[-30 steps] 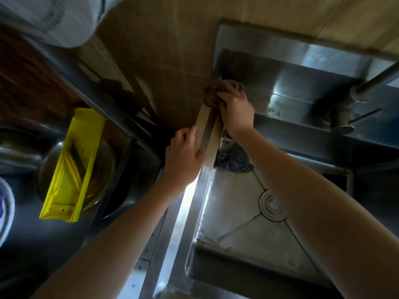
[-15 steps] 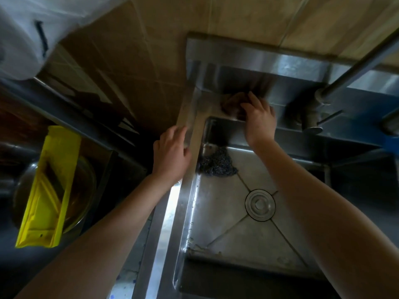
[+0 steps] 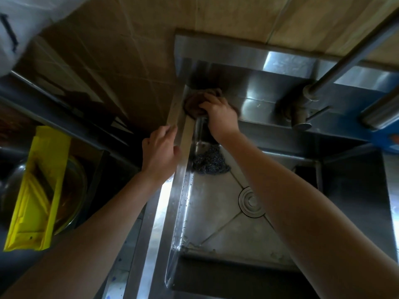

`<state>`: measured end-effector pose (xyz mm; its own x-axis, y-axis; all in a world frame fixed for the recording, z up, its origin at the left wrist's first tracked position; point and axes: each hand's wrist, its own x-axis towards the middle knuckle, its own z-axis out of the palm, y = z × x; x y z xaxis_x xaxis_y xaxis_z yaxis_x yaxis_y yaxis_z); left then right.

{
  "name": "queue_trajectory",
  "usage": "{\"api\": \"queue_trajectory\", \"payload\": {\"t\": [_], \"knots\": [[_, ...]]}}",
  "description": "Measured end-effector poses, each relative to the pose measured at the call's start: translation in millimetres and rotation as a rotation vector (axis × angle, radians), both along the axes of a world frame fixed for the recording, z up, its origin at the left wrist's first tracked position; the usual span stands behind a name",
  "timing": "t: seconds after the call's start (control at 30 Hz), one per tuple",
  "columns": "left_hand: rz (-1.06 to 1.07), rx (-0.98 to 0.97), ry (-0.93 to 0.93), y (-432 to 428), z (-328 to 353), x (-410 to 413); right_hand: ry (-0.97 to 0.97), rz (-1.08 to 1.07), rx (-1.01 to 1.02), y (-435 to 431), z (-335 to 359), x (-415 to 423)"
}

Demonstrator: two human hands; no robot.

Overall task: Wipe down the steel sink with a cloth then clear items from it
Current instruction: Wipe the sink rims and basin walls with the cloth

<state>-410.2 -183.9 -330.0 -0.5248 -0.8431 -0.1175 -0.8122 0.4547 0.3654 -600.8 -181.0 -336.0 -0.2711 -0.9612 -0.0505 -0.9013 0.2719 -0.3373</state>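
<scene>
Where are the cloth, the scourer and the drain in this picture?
cloth (image 3: 192, 102): head view, on its bare brown left part.
scourer (image 3: 208, 162): head view, on the middle of the wire mass.
drain (image 3: 248, 201): head view, on the visible part of its round cover.

Sink (image 3: 216, 223): scouring pad (image 3: 208, 162) in the basin's far left corner, drain (image 3: 250, 201) at centre, tap (image 3: 300, 113) on the back ledge to the right. Cloth (image 3: 192, 102) on the rim's far left corner, under the right hand (image 3: 220, 114); left hand (image 3: 160, 147) on the left rim, nearer. Left of the sink, well apart: a tray (image 3: 36, 190) lying, it seems, across a bowl (image 3: 73, 190).
</scene>
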Motion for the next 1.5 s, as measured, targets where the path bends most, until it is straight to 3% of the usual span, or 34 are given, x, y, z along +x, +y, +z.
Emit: {"api": "queue_trajectory", "payload": {"t": [0.13,0.27,0.4,0.5,0.73,0.87,1.13,1.23,1.5], "knots": [[0.009,-0.011,-0.007,-1,-1,-1,0.017,-0.132,-0.027,23,-1,-31],[0.015,0.002,-0.008,-1,-3,-1,0.019,-0.404,-0.048,64,-1,-82],[0.008,-0.002,0.002,-1,-4,0,0.020,-0.481,-0.083,71,-2,-83],[0.002,-0.007,0.005,-3,-3,2,-0.028,-0.407,-0.107,50,-3,-61],[-0.002,0.004,0.033,-2,-2,1,-0.037,0.018,-0.064,10,-4,-6],[0.002,-0.002,0.037,-1,-3,0,-0.050,-0.061,-0.034,24,-4,-34],[0.005,-0.008,0.023,-2,-6,0,-0.026,-0.511,-0.111,68,-3,-83],[0.008,-0.012,0.020,-1,-7,0,0.014,-0.486,-0.061,52,-5,-64],[0.013,0.003,0.080,8,-6,13,0.042,-0.172,0.008,-11,2,0]]}}
